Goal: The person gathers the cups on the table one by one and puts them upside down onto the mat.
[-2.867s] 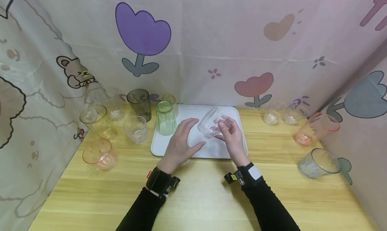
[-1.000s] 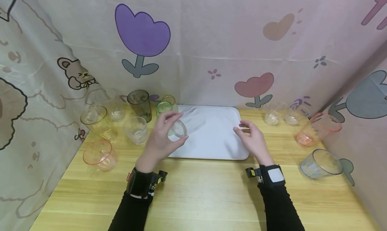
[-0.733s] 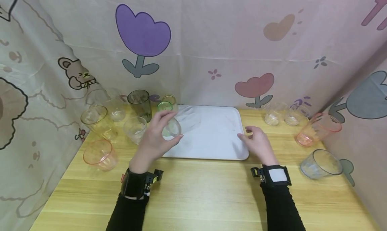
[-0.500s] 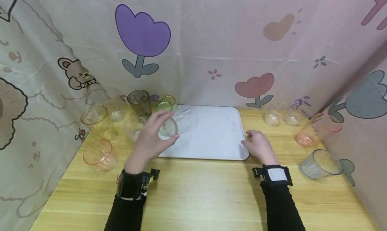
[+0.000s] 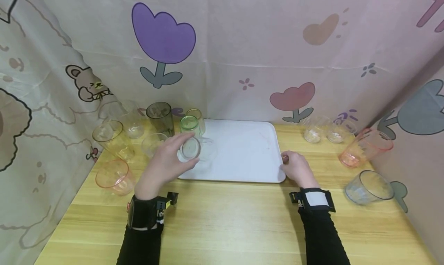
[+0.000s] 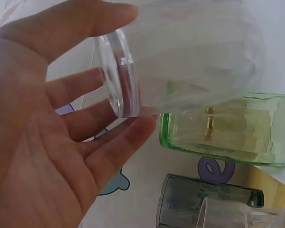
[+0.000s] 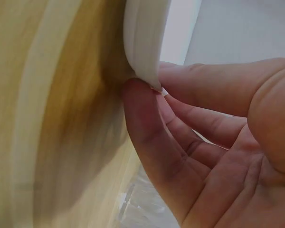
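Observation:
My left hand [image 5: 180, 151] grips a clear ribbed glass [image 5: 201, 149] on its side, base toward me, low over the left part of the white tray [image 5: 243, 157]. In the left wrist view, thumb and fingers [image 6: 109, 137] curl round the clear ribbed glass [image 6: 190, 57] near its base. A green glass [image 5: 189, 125] stands mouth-down just behind it on the tray's left edge; the green glass [image 6: 228, 128] also shows in the left wrist view. My right hand [image 5: 286, 161] holds nothing; its loosely curled fingertips [image 7: 142, 99] touch the tray's rim [image 7: 142, 42] at the right front corner.
Left of the tray stand a dark grey glass [image 5: 160, 118], a yellow glass [image 5: 111, 138], a pink glass [image 5: 114, 176] and clear ones [image 5: 152, 143]. On the right are two clear glasses [image 5: 313, 130], a tilted pink glass [image 5: 364, 147] and a greyish glass [image 5: 369, 186]. Printed cloth walls enclose the wooden table [image 5: 225, 218].
The clear glass passed from my right hand to my left, which carried it left across the tray toward the green glass. My right hand drew back to the tray's right front corner.

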Demonstrator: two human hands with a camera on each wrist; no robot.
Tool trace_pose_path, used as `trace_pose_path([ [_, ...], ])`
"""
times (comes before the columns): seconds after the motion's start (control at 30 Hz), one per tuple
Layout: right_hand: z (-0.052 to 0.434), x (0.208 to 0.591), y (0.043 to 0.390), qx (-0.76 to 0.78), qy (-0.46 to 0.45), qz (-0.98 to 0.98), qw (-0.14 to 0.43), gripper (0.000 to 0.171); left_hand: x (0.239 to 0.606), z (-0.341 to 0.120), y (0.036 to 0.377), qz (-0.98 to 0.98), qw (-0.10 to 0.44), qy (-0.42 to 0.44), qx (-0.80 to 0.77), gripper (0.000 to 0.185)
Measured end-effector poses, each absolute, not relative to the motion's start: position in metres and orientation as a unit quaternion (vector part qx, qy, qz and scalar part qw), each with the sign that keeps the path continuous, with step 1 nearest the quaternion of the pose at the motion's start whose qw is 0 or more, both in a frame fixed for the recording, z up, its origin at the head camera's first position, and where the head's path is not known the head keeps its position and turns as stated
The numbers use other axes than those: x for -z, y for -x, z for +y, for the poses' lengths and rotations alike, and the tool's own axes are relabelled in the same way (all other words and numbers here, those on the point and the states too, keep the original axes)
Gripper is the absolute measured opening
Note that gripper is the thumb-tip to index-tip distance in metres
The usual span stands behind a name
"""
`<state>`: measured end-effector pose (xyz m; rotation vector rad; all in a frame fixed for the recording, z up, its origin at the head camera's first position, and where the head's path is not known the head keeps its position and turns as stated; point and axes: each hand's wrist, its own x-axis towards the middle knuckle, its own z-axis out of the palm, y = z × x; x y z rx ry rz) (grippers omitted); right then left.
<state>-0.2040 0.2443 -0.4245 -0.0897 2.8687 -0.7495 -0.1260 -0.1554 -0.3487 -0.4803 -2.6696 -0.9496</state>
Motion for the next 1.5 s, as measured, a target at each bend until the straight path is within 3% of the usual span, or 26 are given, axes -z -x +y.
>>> trace_pose_path([
  [0.33, 0.243, 0.425, 0.204, 0.247, 0.031, 0.965, 0.086, 0.046, 0.353, -0.159, 0.128, -0.944, 0.05, 0.123, 0.303, 0.072],
  [1.5, 0.244, 0.425, 0.205, 0.246, 0.037, 0.964, 0.093, 0.047, 0.373, -0.165, 0.138, -0.955, 0.014, 0.106, 0.275, 0.066],
])
